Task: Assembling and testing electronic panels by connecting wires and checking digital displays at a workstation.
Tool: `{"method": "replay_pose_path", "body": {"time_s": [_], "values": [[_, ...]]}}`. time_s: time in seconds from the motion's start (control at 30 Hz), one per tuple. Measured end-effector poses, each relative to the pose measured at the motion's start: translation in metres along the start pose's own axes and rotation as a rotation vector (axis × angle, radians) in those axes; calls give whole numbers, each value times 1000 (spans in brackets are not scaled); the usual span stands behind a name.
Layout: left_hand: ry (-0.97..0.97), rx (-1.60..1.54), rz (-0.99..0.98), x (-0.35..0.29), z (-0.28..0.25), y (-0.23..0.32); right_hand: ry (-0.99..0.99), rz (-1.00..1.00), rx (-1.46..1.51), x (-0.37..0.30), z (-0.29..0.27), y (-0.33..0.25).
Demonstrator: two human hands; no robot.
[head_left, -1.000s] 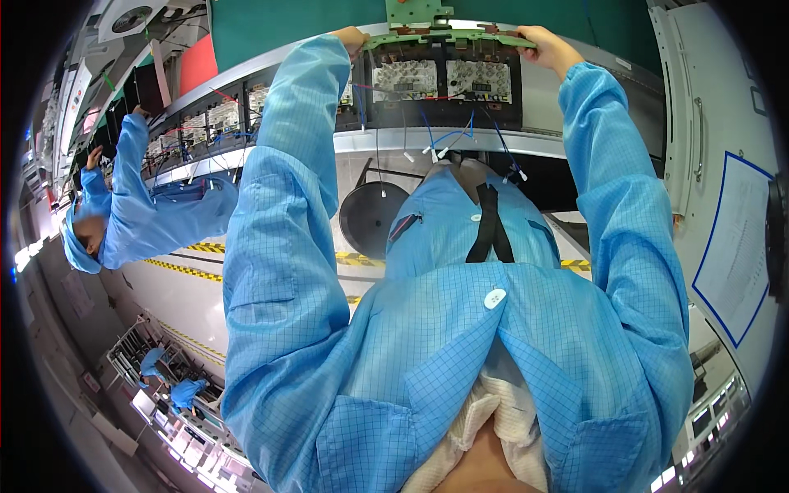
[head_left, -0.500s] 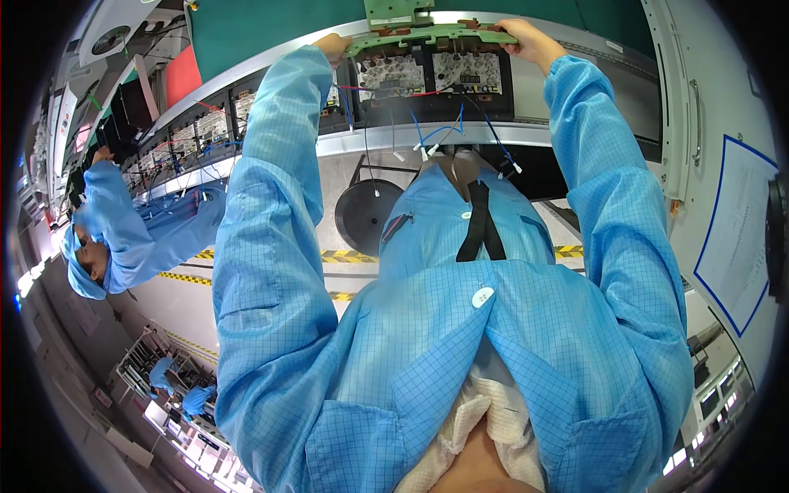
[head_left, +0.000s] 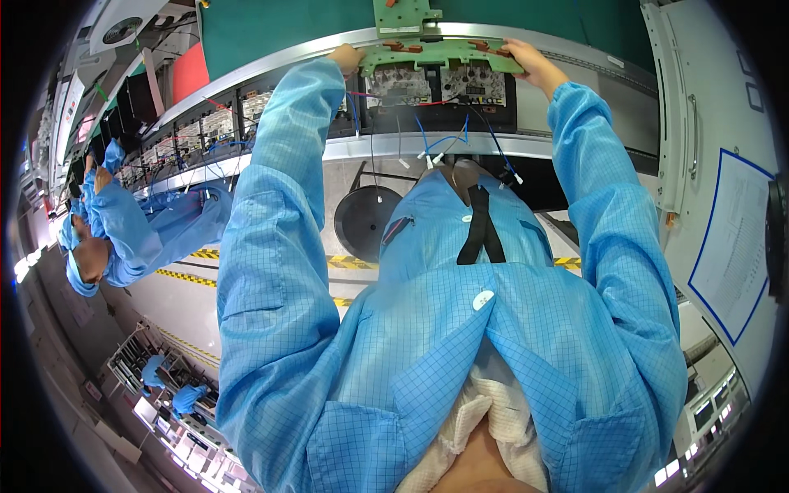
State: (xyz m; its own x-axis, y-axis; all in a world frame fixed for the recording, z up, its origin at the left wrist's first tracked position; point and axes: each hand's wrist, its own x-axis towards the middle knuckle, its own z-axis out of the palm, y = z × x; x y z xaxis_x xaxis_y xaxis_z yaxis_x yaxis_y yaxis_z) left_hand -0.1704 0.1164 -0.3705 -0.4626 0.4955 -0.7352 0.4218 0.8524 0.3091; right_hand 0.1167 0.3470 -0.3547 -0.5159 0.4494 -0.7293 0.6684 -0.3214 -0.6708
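Gripped at both ends, long axis running left to right

Holds a long, flat green plate with red-brown clips (head_left: 440,56) by both ends, over the far part of a black rectangular tray (head_left: 511,115) and close to the silver metal rail (head_left: 288,54) edging the green surface of the desk (head_left: 542,18). Grips the plate's left end with the bare left hand (head_left: 346,58), fingers bent around it and partly out of sight. Pinches its right end with the bare right hand (head_left: 532,62), fingers closed on the very tip.

Spans the gap between the hands with the plate's long axis roughly along the rail — rightward of the left fingers, leftward of the right ones, neither hand nearer than the other. Covers, in this view, the far edges of two pale, component-studded circuit boards (head_left: 400,86) in the tray; cannot tell whether touching them or raised above.

Has, just beyond the plate, a blocky green fixture with an orange-red part (head_left: 403,18) at the front edge of the desk's green surface. Has, on the near side, thin blue and dark wires with white plugs (head_left: 519,178) hanging past the desk's near edge — well apart from both hands.
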Motion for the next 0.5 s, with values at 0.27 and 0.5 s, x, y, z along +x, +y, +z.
{"method": "replay_pose_path", "body": {"time_s": [0.27,0.5], "values": [[-39,-111,-8,-28,6,10,9,-162,45,13,3,27],[-29,-32,18,-33,9,10,54,-254,47,5,11,34]]}}
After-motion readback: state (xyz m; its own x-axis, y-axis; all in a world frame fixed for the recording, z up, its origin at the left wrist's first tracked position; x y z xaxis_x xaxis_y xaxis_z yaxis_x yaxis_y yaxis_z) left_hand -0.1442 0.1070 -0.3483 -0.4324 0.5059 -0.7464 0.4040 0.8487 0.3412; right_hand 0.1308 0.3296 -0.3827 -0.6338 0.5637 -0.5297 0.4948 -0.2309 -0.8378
